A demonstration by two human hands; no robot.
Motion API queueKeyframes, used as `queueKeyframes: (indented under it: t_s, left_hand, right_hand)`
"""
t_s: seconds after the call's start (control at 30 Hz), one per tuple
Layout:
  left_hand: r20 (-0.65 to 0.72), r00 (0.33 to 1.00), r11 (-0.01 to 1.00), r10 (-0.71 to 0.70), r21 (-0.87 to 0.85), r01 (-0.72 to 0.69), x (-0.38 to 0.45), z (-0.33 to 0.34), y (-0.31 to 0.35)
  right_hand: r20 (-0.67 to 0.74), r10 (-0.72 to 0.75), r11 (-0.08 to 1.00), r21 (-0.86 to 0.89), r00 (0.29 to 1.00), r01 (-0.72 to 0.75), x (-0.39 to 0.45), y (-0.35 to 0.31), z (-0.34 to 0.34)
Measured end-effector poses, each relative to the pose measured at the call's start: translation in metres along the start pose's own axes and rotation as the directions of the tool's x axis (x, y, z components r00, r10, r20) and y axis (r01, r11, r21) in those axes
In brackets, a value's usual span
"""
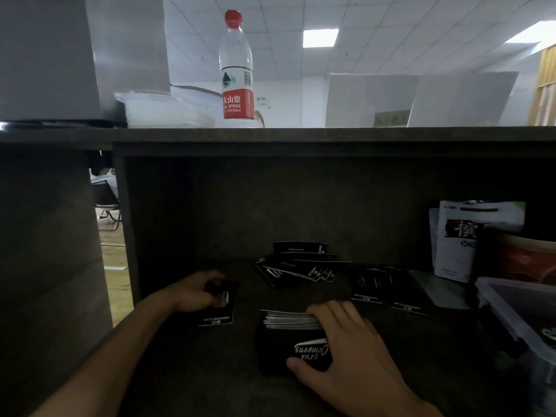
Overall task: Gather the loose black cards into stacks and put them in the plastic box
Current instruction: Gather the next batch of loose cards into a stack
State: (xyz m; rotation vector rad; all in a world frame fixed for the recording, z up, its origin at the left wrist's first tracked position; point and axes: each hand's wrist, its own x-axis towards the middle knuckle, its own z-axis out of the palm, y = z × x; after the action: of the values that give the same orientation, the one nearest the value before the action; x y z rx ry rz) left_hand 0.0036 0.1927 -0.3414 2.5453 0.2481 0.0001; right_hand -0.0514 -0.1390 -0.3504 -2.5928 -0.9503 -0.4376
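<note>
dark desk [186, 371] set in a recess: dark back panel [270, 206], dark shelf [301, 135] running across above it, dark side panel at left. gap at left shows light wood floor [112, 254] and a folding chair [105, 200]. above the shelf, white wall [282, 97] and a white tiled ceiling [391, 22] with a lit square light panel [320, 38]. white boards [421, 99] stand behind the shelf; yellowish wood slats at far right. recess dim, room beyond bright.

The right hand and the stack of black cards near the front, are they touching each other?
Touching. The head view shows the right hand gripping the stack of black cards, fingers over its far edge and thumb against its near edge.
</note>
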Motion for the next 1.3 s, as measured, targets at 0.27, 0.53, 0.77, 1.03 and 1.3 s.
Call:
queueKeyframes:
  t_s: [0.27,0.53,0.77,1.03,1.3]
  left_hand:
    - [0.173,0.982,0.964,-0.075,0.263,0.027,0.011,-0.021,0.028]
    - [0.088,0.987,0.964,-0.134,0.243,0.110,0.000,-0.022,0.030]
    - [-0.618,0.784,0.885,-0.055,-0.394,-0.249,-0.023,0.002,0.031]
    - [-0.036,0.946,0.680,0.323,-0.687,-0.258,-0.081,0.055,0.073]
    - [-0.379,0.878,0.945,0.292,-0.029,-0.327,-0.004,0.043,0.099]
  right_hand:
    - [-0.001,0.009,1.000,0.000,1.000,-0.009,0.000,0.000,0.001]
    - [0.003,0.010,1.000,0.024,1.000,-0.010,0.000,0.000,-0.001]
    - [-0.069,0.001,0.999,0.036,0.998,0.001,-0.004,0.001,0.004]
    - [-0.058,0.048,0.998,-0.027,0.997,-0.050,-0.004,0.002,0.003]
    - [-0.025,0.074,0.986,-0.150,0.997,-0.077,0.022,0.014,0.000]
